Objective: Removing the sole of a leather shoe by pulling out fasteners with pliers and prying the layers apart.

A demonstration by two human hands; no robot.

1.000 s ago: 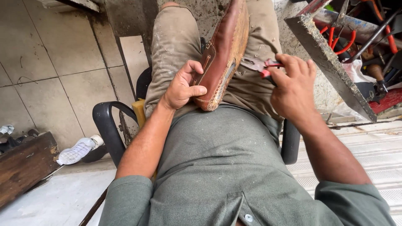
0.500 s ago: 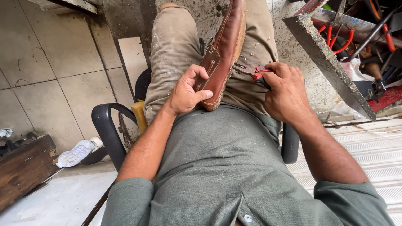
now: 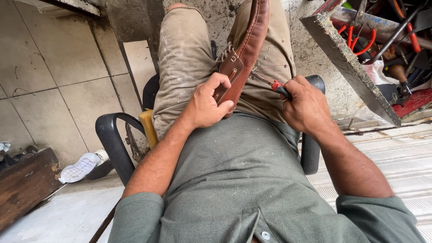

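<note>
Head view looks down your own body: your grey-green shirt [image 3: 243, 180] fills the lower middle, and beyond it your dusty khaki trousers [image 3: 184, 67] stretch away over a black armchair [image 3: 114, 144] whose armrests show at both sides of your hips. Pale floor tiles [image 3: 49, 76] lie to your left, with a dark wooden block [image 3: 24, 184] at the lower left edge and a white shoe [image 3: 81, 167] lying just beside it. To your right stands a scuffed work surface [image 3: 348, 67], its edge slanting across the upper corner, with red-handled tools [image 3: 364, 42] heaped behind it. Between your thighs sits a brown leather shoe [image 3: 247, 49], standing on its side with its heel end toward your belly and its stitched edge running up and away from you. Your left hand [image 3: 207, 105] is curled around the heel end of that shoe, thumb pressed across the leather and fingers wrapped behind it. Your right hand [image 3: 306, 108] is closed in a fist around a small red-and-black-handled tool [image 3: 276, 86], whose thin metal tip points at the side of the shoe and reaches just beside it.
</note>
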